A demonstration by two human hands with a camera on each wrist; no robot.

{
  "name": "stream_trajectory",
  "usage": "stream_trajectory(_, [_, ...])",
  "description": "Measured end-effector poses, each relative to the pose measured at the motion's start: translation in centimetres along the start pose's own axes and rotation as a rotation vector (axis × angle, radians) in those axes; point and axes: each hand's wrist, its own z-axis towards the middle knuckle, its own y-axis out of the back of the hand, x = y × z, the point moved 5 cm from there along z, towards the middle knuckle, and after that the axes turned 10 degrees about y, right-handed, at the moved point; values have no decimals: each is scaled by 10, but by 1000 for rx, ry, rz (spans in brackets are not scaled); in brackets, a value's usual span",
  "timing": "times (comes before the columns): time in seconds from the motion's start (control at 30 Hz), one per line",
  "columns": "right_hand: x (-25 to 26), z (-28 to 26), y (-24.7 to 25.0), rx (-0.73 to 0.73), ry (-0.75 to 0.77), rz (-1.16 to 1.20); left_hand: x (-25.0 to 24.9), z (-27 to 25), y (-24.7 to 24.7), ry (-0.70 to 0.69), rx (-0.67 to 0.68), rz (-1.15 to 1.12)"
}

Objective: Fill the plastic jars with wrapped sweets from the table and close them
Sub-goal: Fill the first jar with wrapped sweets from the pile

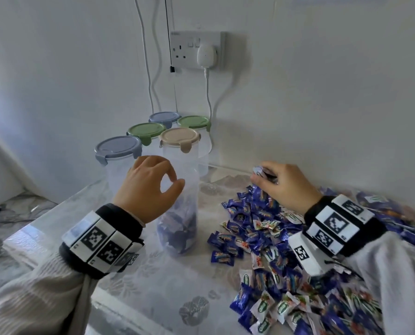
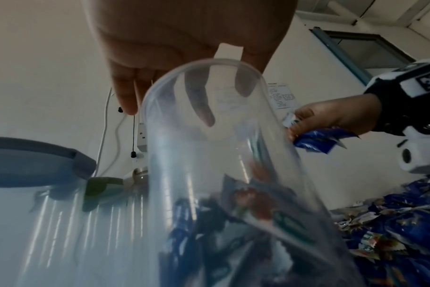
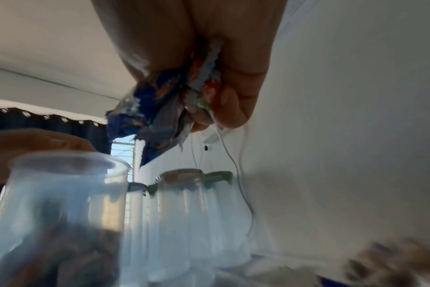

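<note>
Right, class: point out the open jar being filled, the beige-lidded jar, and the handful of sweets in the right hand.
open jar [image 1: 177, 228], head view, lower wall holding sweets.
beige-lidded jar [image 1: 179, 136], head view, middle of its lid.
handful of sweets [image 3: 160, 108], right wrist view, blue wrappers under the fingers.

I face a plain white wall with a double socket; a white plug sits in it and thin cables hang down. My table wears a pale flowered cloth. Marbled grey floor lies to my left. A dark curtain edges a bright window.
</note>
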Motion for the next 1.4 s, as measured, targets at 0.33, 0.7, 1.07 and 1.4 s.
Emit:
stream_trajectory(0.33, [90,101,-26,-138,323,153,24,-16,-14,256,169,-417])
stream_trajectory(0.7, [99,118,-95,202,328,268,29,-18,-22,286,155,-722])
stream_trajectory(1.07, [99,103,-67,123,255,333,27,-20,-17,331,167,-646])
stream_trajectory(1.4, [42,-6,-19,181,119,86,-34,-47,7,-176,-278,-172])
